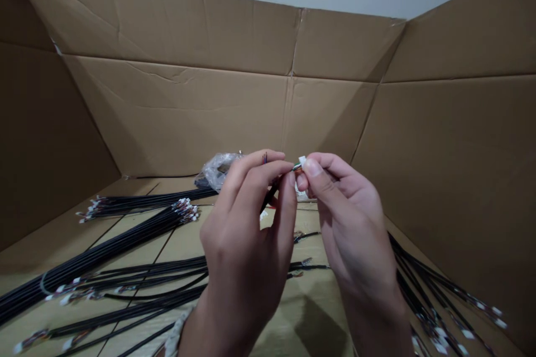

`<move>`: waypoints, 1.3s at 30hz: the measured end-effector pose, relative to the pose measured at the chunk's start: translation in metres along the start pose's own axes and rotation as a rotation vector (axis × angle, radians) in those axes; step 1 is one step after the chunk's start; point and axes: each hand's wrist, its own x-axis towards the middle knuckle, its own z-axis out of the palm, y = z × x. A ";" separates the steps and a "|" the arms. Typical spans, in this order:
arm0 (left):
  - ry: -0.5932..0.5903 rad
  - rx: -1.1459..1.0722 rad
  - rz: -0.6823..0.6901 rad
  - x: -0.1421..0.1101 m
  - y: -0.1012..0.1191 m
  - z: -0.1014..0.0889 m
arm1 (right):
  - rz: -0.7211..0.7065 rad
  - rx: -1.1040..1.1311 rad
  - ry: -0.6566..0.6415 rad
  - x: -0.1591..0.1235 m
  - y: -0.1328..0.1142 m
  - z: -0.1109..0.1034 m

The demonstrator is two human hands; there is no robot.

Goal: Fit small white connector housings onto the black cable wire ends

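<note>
Both hands are raised together in the middle of a large cardboard box (176,117). My left hand (247,234) pinches the end of a thin black cable (270,196) whose coloured wires show at the fingertips. My right hand (347,217) pinches a small white connector (302,161) right against those wire ends. The fingertips of the two hands touch. The cable's length drops behind my left hand and is mostly hidden.
Bundles of black cables with white connectors (138,223) lie across the box floor at left, more cables (435,295) at right. A crumpled clear plastic bag (215,170) sits at the back. Tall cardboard walls close in on three sides.
</note>
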 end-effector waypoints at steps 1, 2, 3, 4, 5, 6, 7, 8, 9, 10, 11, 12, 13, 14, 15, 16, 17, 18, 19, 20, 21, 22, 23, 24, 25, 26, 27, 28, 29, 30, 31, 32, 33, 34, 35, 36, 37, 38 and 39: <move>0.023 -0.043 -0.007 0.000 -0.001 0.000 | -0.002 0.014 -0.008 0.000 0.000 0.000; 0.048 -0.090 -0.015 -0.001 -0.001 0.000 | -0.001 0.029 -0.018 0.000 0.001 0.001; 0.067 -0.134 -0.028 -0.001 -0.002 0.000 | 0.001 0.042 -0.027 0.001 0.001 0.001; 0.078 -0.170 -0.046 0.000 -0.003 -0.001 | 0.004 0.055 -0.035 0.001 0.001 0.001; 0.080 -0.200 -0.068 0.000 -0.003 -0.002 | 0.005 0.065 -0.043 0.001 0.001 0.001; 0.073 -0.226 -0.102 0.001 -0.003 -0.004 | 0.006 0.070 -0.049 0.000 0.000 0.001; 0.057 -0.249 -0.143 0.002 -0.003 -0.005 | 0.005 0.072 -0.055 0.000 0.000 0.001; 0.048 -0.269 -0.172 0.003 -0.002 -0.006 | 0.002 0.069 -0.059 0.000 0.000 0.001; 0.045 -0.287 -0.199 0.004 -0.002 -0.007 | -0.004 0.063 -0.064 -0.001 -0.001 0.000; 0.045 -0.300 -0.213 0.005 -0.002 -0.007 | -0.014 0.053 -0.069 -0.001 -0.001 0.000; 0.047 -0.309 -0.217 0.005 -0.002 -0.007 | -0.024 0.039 -0.073 -0.001 0.000 0.000; 0.048 -0.312 -0.209 0.006 -0.002 -0.008 | -0.035 0.023 -0.078 -0.002 0.000 -0.001; 0.048 -0.310 -0.193 0.006 -0.002 -0.008 | -0.047 0.006 -0.080 -0.002 0.001 -0.001; 0.047 -0.305 -0.179 0.006 -0.002 -0.008 | -0.057 -0.010 -0.082 -0.002 0.001 -0.001; 0.045 -0.295 -0.171 0.006 -0.002 -0.008 | -0.068 -0.025 -0.082 -0.002 0.002 -0.001; 0.046 -0.282 -0.153 0.006 -0.003 -0.009 | -0.077 -0.041 -0.081 -0.002 0.002 -0.002; 0.048 -0.262 -0.140 0.005 -0.003 -0.009 | -0.088 -0.057 -0.080 -0.002 0.003 -0.002; 0.050 -0.239 -0.125 0.005 -0.003 -0.010 | -0.101 -0.077 -0.079 -0.002 0.003 -0.002; 0.054 -0.219 -0.107 0.004 -0.004 -0.010 | -0.113 -0.101 -0.079 -0.003 0.003 -0.002; 0.058 -0.205 -0.083 0.004 -0.004 -0.010 | -0.126 -0.130 -0.076 -0.003 0.002 -0.002; 0.058 -0.195 -0.061 0.003 -0.004 -0.010 | -0.139 -0.161 -0.074 -0.003 0.001 -0.002; 0.058 -0.190 -0.041 0.003 -0.004 -0.010 | -0.154 -0.194 -0.072 -0.004 0.001 -0.003; 0.057 -0.189 -0.024 0.003 -0.004 -0.009 | -0.168 -0.225 -0.067 -0.004 0.000 -0.003; 0.054 -0.187 -0.009 0.003 -0.004 -0.009 | -0.181 -0.255 -0.062 -0.004 -0.001 -0.002; 0.049 -0.178 -0.002 0.003 -0.003 -0.009 | -0.192 -0.279 -0.057 -0.004 -0.002 -0.002; 0.044 -0.164 0.009 0.003 -0.003 -0.009 | -0.203 -0.299 -0.055 -0.004 -0.003 -0.002; 0.045 -0.146 0.028 0.003 -0.002 -0.009 | -0.211 -0.312 -0.056 -0.004 -0.003 -0.002; 0.047 -0.123 0.044 0.003 -0.001 -0.009 | -0.216 -0.319 -0.060 -0.003 -0.004 -0.002; 0.051 -0.095 0.059 0.003 -0.001 -0.009 | -0.217 -0.323 -0.067 -0.003 -0.004 -0.002; 0.056 -0.068 0.073 0.003 0.000 -0.009 | -0.220 -0.323 -0.073 -0.003 -0.004 -0.002; 0.064 -0.045 0.090 0.003 0.000 -0.010 | -0.220 -0.323 -0.078 -0.003 -0.005 -0.002; 0.067 -0.020 0.095 0.003 0.000 -0.010 | -0.220 -0.324 -0.082 -0.003 -0.005 -0.003; 0.069 -0.001 0.096 0.003 0.000 -0.011 | -0.222 -0.325 -0.085 -0.003 -0.005 -0.003; 0.067 0.011 0.098 0.004 0.000 -0.011 | -0.217 -0.329 -0.087 -0.003 -0.005 -0.004; 0.069 0.016 0.102 0.004 0.000 -0.012 | -0.221 -0.329 -0.087 -0.003 -0.005 -0.004; 0.065 0.018 0.106 0.005 -0.001 -0.012 | -0.219 -0.324 -0.088 -0.003 -0.005 -0.004; 0.064 0.023 0.115 0.005 -0.002 -0.012 | -0.216 -0.319 -0.087 -0.003 -0.005 -0.004; 0.069 0.033 0.130 0.006 -0.002 -0.013 | -0.211 -0.314 -0.087 -0.002 -0.005 -0.004; 0.075 0.049 0.148 0.006 -0.003 -0.013 | -0.203 -0.314 -0.083 -0.002 -0.006 -0.004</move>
